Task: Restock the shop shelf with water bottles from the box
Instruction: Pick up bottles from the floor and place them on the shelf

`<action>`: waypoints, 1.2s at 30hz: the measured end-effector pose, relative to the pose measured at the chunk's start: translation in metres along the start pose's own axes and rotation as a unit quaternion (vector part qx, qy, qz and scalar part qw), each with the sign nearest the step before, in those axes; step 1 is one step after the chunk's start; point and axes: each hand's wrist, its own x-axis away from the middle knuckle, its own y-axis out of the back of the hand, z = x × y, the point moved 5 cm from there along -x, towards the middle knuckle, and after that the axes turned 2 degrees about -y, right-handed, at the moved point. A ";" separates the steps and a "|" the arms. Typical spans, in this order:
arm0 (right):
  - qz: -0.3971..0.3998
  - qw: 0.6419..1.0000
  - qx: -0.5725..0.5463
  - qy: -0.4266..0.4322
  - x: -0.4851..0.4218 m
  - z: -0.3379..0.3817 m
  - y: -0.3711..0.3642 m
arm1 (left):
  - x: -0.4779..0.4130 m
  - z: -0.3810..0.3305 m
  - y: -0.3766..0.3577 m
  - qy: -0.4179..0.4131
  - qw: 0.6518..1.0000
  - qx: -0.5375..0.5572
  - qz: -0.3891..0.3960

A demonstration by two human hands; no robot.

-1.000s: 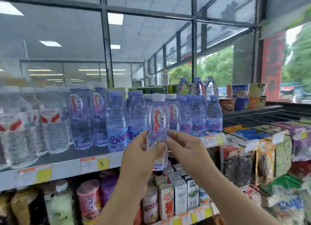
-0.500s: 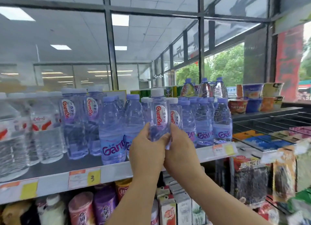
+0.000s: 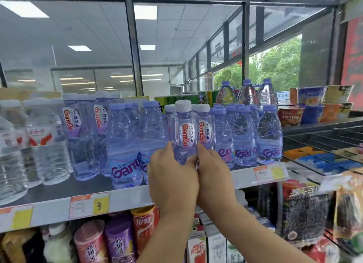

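Observation:
A small clear water bottle point(image 3: 184, 131) with a white cap and a red-lettered label stands upright at the front of the top shelf point(image 3: 125, 198). My left hand point(image 3: 172, 180) and my right hand point(image 3: 214, 174) grip its lower part from both sides. Another white-capped bottle point(image 3: 205, 129) stands just behind it to the right. Larger purple-labelled bottles point(image 3: 125, 144) fill the shelf to the left, and a row of smaller ones point(image 3: 245, 139) to the right. The box is not in view.
Clear bottles with red-and-white labels point(image 3: 43, 142) stand at the shelf's far left. Big jugs point(image 3: 247, 94) and instant-noodle cups point(image 3: 312, 105) sit behind and right. Drink cans point(image 3: 117, 241) and cartons point(image 3: 214, 245) fill the lower shelf; snack bags point(image 3: 306, 209) hang at right.
Both hands have carried the bottle up and forward, from in front of the shelf edge into the gap among the bottles on the top shelf.

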 end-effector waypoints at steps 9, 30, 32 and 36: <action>-0.054 0.997 -0.013 -0.045 -0.002 0.008 -0.009 | -0.002 0.009 0.022 -0.030 0.996 0.079 -0.032; -0.044 0.990 0.126 -0.043 0.007 0.013 -0.019 | -0.004 0.039 0.037 -0.047 0.980 0.193 -0.021; -0.052 0.991 0.113 -0.041 0.007 0.013 -0.018 | -0.003 0.041 0.034 -0.043 0.980 0.195 -0.017; -0.062 0.992 0.097 -0.044 0.004 0.013 -0.018 | 0.001 0.040 0.032 -0.040 0.977 0.207 -0.009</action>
